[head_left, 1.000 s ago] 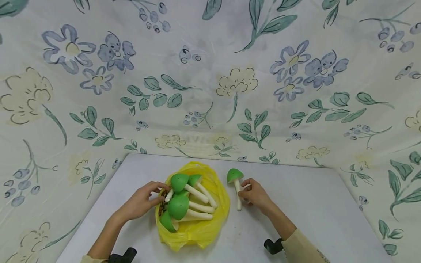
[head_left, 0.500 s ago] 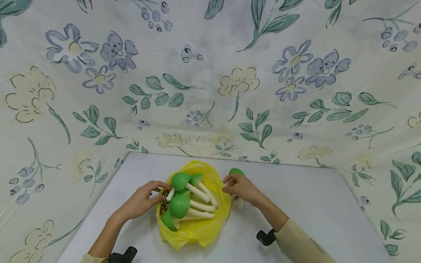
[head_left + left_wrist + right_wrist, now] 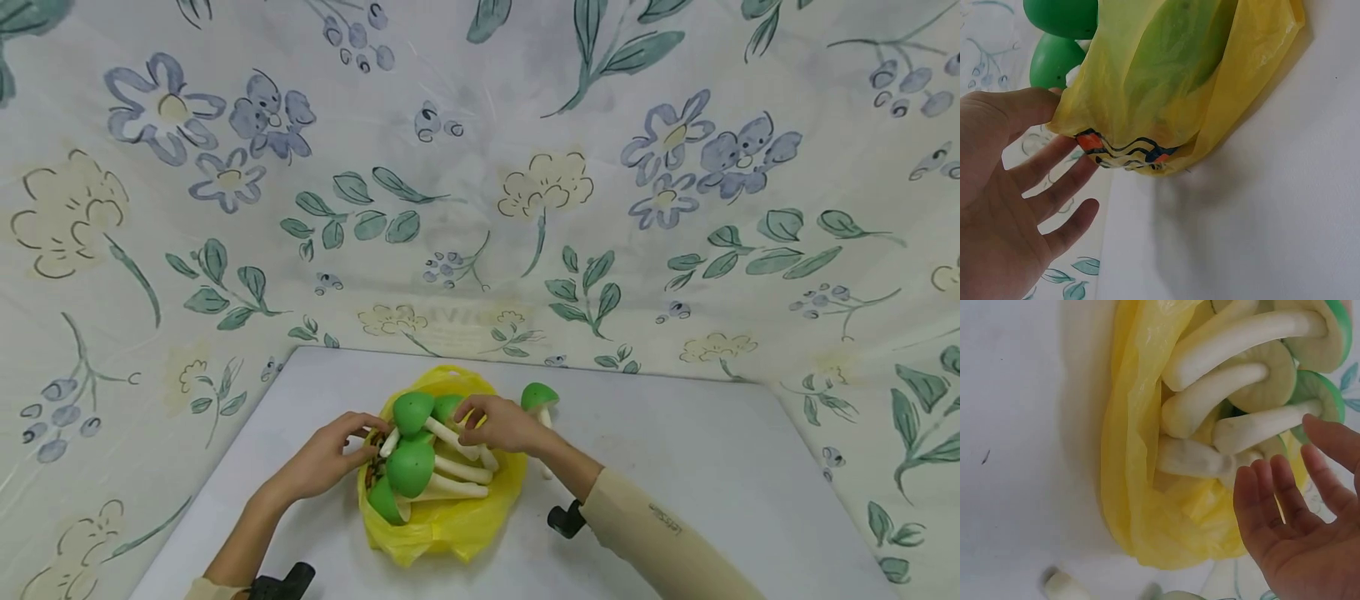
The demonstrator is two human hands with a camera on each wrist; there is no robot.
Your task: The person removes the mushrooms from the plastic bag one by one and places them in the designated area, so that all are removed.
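Observation:
A yellow plastic bag [image 3: 468, 537] sits open on the white table, filled with several toy mushrooms [image 3: 411, 468] with green caps and thick white stems. On its left side my left hand [image 3: 326, 458] pinches the rim; in the left wrist view the thumb lies over the bag [image 3: 1166, 112] and the other fingers spread behind it. My right hand [image 3: 502, 425] hovers over the bag's right part, fingers loosely bent and holding nothing. In the right wrist view its fingertips are near the mushroom stems [image 3: 1260, 428]. A single mushroom [image 3: 538, 396] lies right of the bag, its stem partly behind my right wrist.
The white table [image 3: 697, 483] ends at a hanging floral cloth [image 3: 465, 208] behind and at the sides. Black wrist cameras [image 3: 567, 518] sit on both forearms.
My right hand has left the single mushroom on the table and moved left over the bag. My left hand has stayed at the bag's rim.

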